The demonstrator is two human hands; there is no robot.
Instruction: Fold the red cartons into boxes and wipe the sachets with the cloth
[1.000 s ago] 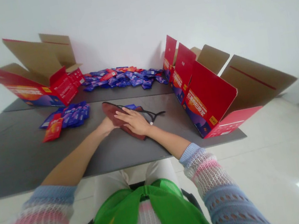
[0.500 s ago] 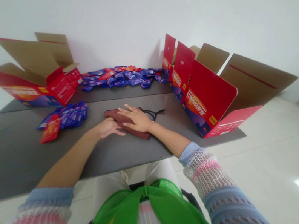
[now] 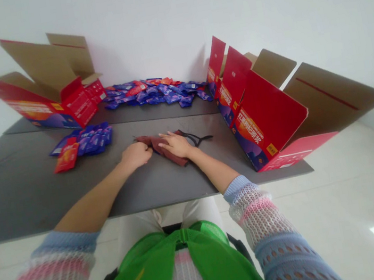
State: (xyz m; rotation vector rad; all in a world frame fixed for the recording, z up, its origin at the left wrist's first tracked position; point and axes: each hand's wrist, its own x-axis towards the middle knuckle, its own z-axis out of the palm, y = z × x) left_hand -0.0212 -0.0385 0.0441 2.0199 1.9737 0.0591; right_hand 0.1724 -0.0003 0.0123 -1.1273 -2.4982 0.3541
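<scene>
A reddish-brown cloth drawstring pouch [image 3: 176, 158] lies crumpled on the dark grey table [image 3: 166, 186] in front of me. Black cords [image 3: 196, 137] trail from its right end. My left hand [image 3: 136, 155] is closed on the pouch's left end, its fingertips partly hidden. Flat across the middle of the cloth rests my right hand [image 3: 176, 145], fingers stretched out. Left of my hands is a small group of blue-purple sachets [image 3: 95, 138], with a red-orange sachet [image 3: 67, 156] at its front.
A long heap of blue and red sachets [image 3: 157, 92] lies along the wall. Open red cartons stand at both sides: one carton [image 3: 83, 107] at back left, another carton [image 3: 255, 133] at right with more behind it. Their flaps stick up and outward.
My left hand has gone from loosely open fingers to closed on the pouch's left end, which is now more bunched. My right hand stays on the cloth. The view has shifted slightly.
</scene>
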